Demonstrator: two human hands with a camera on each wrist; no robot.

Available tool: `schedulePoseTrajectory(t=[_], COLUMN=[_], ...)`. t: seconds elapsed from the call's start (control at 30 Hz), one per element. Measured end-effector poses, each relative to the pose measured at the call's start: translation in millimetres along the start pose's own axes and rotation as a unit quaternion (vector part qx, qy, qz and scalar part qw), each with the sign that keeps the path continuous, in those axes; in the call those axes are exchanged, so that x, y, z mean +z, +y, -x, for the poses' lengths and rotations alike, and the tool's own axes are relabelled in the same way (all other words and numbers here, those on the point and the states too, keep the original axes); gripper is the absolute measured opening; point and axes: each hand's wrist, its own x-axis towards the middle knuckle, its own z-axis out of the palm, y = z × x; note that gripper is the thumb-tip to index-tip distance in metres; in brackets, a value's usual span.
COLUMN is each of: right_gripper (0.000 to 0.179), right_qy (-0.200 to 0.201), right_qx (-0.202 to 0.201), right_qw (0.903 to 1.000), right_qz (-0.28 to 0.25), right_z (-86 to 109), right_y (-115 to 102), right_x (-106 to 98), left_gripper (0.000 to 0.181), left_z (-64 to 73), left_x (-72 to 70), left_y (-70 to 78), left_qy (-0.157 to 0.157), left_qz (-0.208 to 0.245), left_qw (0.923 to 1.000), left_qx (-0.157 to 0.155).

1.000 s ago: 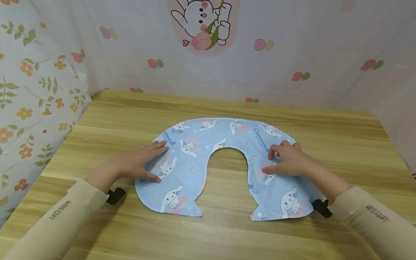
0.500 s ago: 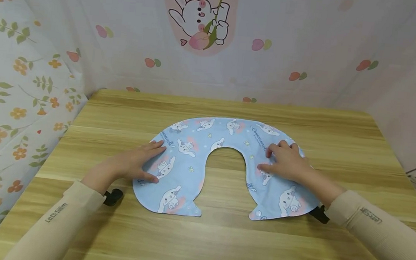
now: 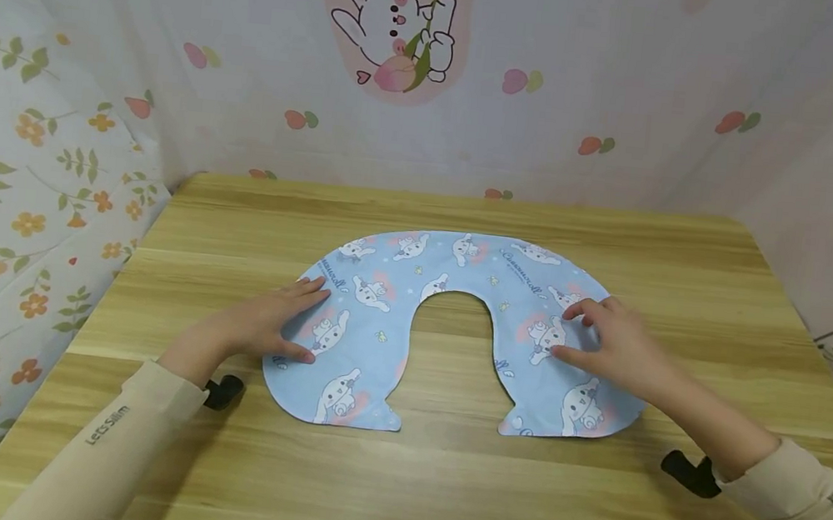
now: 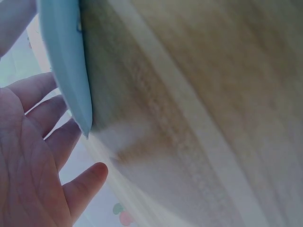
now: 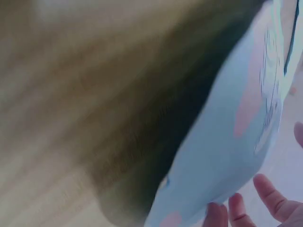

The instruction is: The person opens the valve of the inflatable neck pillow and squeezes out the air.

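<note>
A light blue U-shaped fabric piece [image 3: 461, 268], like a flat neck pillow cover, lies with its two ends toward me. White long-eared characters and pink patches are printed on it. My left hand [image 3: 255, 328] rests on its left outer edge with the fingers spread. Over the right outer part, my right hand [image 3: 622, 347] has its fingers slightly bent and the thumb apart, pinching nothing. In the left wrist view the fingers [image 4: 49, 113] lie against the fabric's edge. The right wrist view has several fingertips [image 5: 267, 191] near the fabric's border; firm contact cannot be told.
The wooden table [image 3: 394, 492] carries the fabric near its middle. A white printed curtain [image 3: 548, 147] hangs behind its far edge, and a floral sheet [image 3: 23, 197] hangs on the left. Black wrist-camera mounts [image 3: 693, 473] stick out by the sleeves.
My right hand has slid outward to the right, uncovering more of the print, and the fabric's right arm lies flatter. The left hand stays almost still. The head view has shifted slightly.
</note>
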Motion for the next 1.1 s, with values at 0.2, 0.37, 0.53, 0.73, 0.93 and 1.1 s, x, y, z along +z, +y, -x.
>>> schedulePoseTrajectory(t=[0.2,0.37,0.53,0.73,0.93,1.1], right_gripper=[0.064,0.066,0.066,0.062,0.055,0.050], right_qy=[-0.028,-0.038,-0.041,-0.044,-0.045,-0.044], right_qx=[0.012,0.014,0.021,0.030,0.047,0.058], right_qw=[0.9994,0.9991,0.9988,0.9985,0.9979,0.9973], right_qz=[0.017,0.016,0.018,0.011,0.000,-0.003], right_z=[3.6,0.5,-3.8,-7.7,-13.5,-17.9], right_y=[-3.7,-6.2,-7.5,-8.4,-7.0,-7.3], right_x=[12.1,15.3,16.5,18.0,19.8,22.5], left_gripper=[0.100,0.101,0.101,0.102,0.103,0.104], left_z=[1.5,1.1,0.8,-0.2,-0.3,-0.5], left_x=[0.0,1.2,1.7,2.8,3.8,4.3], left_y=[0.9,-0.2,-2.3,-3.4,-4.1,-4.5], left_qy=[0.001,-0.001,0.003,0.000,0.002,0.004], left_qz=[-0.001,0.002,0.006,0.004,0.003,0.000], left_qw=[1.0000,1.0000,1.0000,0.9999,0.9999,0.9999], left_qx=[-0.001,-0.003,-0.005,-0.010,-0.012,-0.012])
